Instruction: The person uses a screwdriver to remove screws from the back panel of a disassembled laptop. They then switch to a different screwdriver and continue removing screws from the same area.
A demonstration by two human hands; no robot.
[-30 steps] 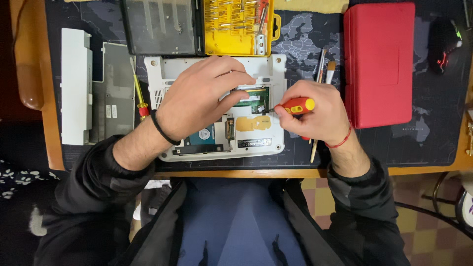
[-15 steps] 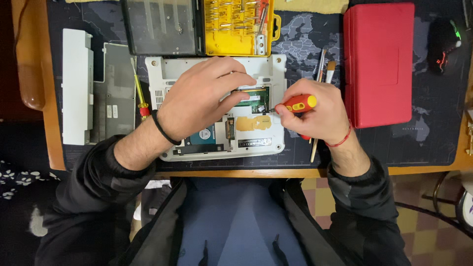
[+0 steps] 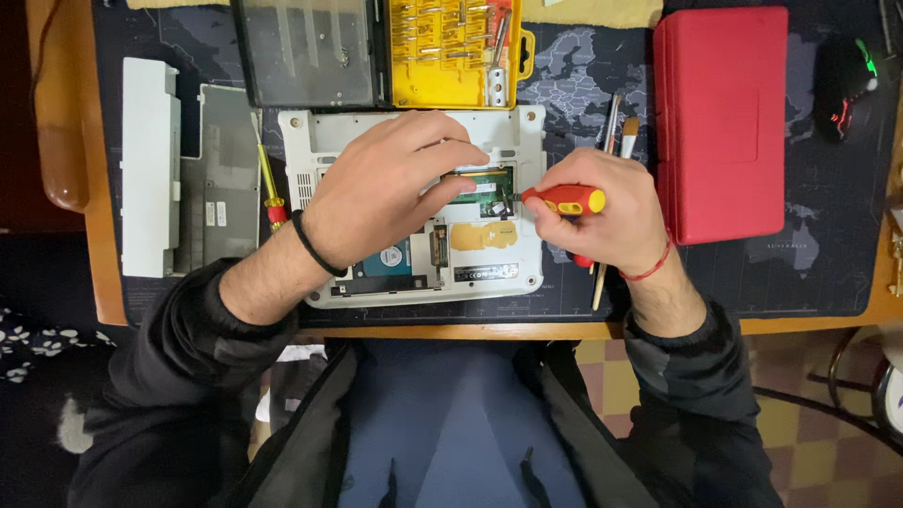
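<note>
A small white laptop (image 3: 324,141) lies upside down with its bottom cover off, on a dark desk mat. My left hand (image 3: 386,193) rests flat over its middle, fingers spread and fingertips touching the green memory board (image 3: 480,183). In my right hand (image 3: 602,212) I grip a red and yellow screwdriver (image 3: 564,199). Its tip points left at the right edge of the memory slot. A drive with a blue label (image 3: 395,259) shows below my left hand.
An open yellow bit case (image 3: 451,52) with a clear lid (image 3: 306,52) sits behind the laptop. A red case (image 3: 720,122) lies to the right, brushes (image 3: 621,127) beside it. White and grey covers (image 3: 150,169) and a second screwdriver (image 3: 268,188) lie left. A mouse (image 3: 842,80) is far right.
My right hand and the screwdriver have shifted slightly, with the tip staying at the memory slot. My left hand has kept its place on the laptop.
</note>
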